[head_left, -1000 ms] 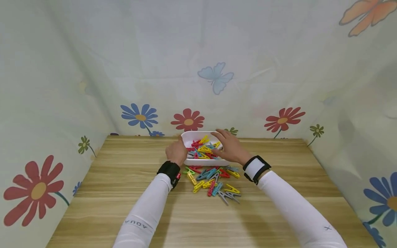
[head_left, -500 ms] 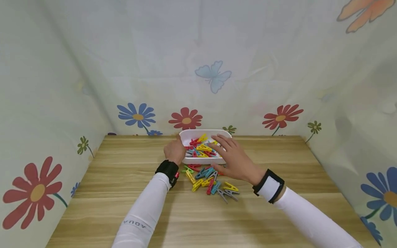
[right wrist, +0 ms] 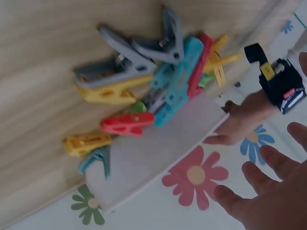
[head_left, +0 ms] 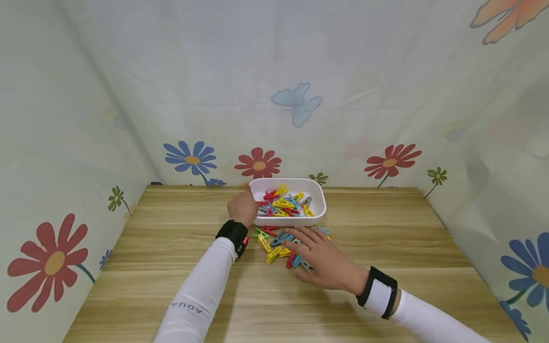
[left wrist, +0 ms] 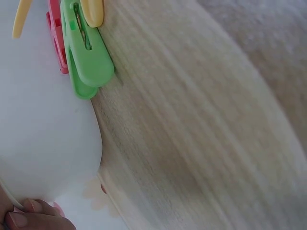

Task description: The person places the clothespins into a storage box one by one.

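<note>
My left hand [head_left: 242, 208] grips the left end of a white plastic box [head_left: 288, 221], which stands against the back wall. In the left wrist view its fingertips [left wrist: 36, 221] are bent over the rim. Several coloured clothespins [head_left: 283, 203] lie in the box. In front of it is a loose pile of clothespins [head_left: 273, 255] on the table, in yellow, red, blue, green and grey. My right hand [head_left: 328, 262] hovers over the right part of this pile with fingers spread, covering some clothespins. The right wrist view shows its fingers [right wrist: 264, 172] apart, holding nothing.
The wood-grain table [head_left: 188, 267] reaches back to a cloth wall [head_left: 386, 109] printed with flowers and butterflies. Similar cloth closes off both sides. A green clothespin [left wrist: 91, 52] lies right against the front of the box in the left wrist view.
My right hand has come out from over the box, down toward me and over the pile on the table. The left hand keeps its hold on the box's left end.
</note>
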Available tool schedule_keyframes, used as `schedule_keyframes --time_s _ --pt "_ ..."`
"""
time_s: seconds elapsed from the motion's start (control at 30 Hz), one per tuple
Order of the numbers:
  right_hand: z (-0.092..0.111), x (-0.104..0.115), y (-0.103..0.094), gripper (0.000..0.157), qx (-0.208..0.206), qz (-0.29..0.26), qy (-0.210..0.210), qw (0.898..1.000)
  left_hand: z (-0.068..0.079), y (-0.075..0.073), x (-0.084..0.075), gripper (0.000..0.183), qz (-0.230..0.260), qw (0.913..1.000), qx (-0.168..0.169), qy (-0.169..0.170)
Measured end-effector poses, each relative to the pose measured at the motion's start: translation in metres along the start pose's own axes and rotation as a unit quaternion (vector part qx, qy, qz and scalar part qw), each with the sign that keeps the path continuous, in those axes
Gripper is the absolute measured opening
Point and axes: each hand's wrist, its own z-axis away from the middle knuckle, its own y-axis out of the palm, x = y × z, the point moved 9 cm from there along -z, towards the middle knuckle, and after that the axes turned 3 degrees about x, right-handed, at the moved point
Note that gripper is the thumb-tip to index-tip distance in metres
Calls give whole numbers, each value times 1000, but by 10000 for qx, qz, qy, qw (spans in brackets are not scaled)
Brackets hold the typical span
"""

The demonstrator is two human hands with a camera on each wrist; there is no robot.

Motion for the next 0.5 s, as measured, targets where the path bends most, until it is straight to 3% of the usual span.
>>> schedule_keyframes --time_s 0.2,0.5 --pt "12 0 23 74 324 -44 83 9994 1 -2 -1 56 35 10000 -53 34" --pt "27 -12 42 72 232 45 348 9991 1 -2 -1 57 41 9999 -102 22"
